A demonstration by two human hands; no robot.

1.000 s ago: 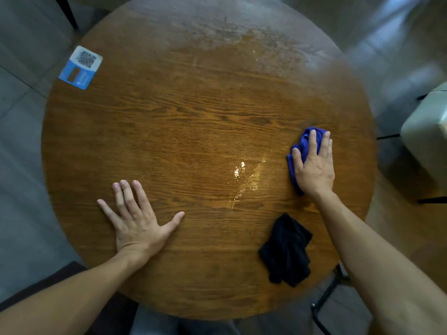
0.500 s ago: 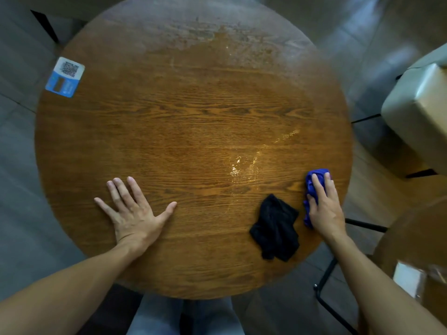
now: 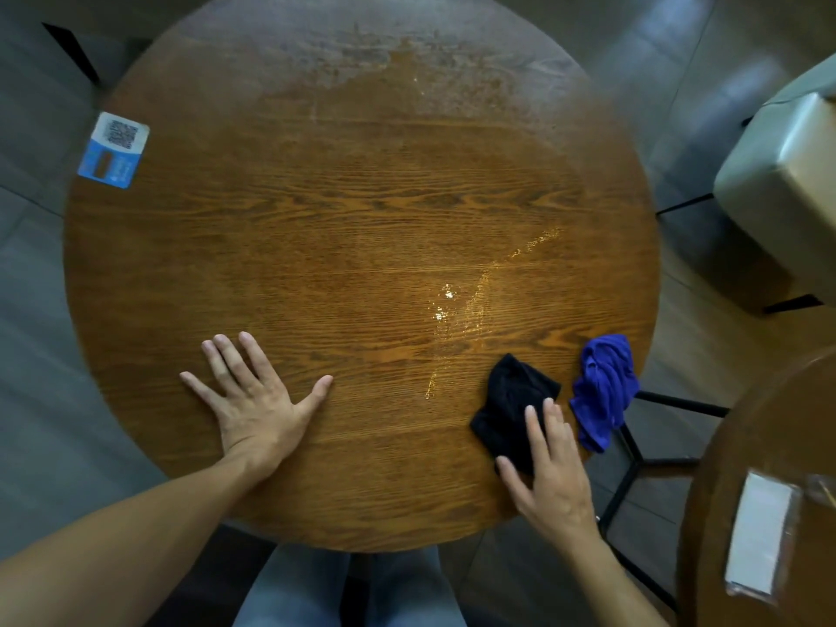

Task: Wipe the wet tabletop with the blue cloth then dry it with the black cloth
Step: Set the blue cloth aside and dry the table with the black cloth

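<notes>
The round wooden tabletop (image 3: 316, 219) fills the view, with a shiny streak of water (image 3: 457, 305) right of its middle. The crumpled blue cloth (image 3: 604, 391) lies loose at the table's right edge. Beside it on the left lies the bunched black cloth (image 3: 506, 400). My right hand (image 3: 549, 472) rests flat with spread fingers on the near part of the black cloth, not closed around it. My left hand (image 3: 253, 395) is pressed flat on the wood at the near left, fingers apart, holding nothing.
A blue and white QR card (image 3: 114, 149) is stuck at the table's far left edge. A pale cushioned seat (image 3: 787, 183) stands to the right. A second wooden table (image 3: 724, 513) with a white card (image 3: 760, 536) sits at the near right, above black stool legs (image 3: 633, 454).
My right hand dragged the blue cloth to the near right edge, let go of it and moved left onto the black cloth. My left hand stayed put.
</notes>
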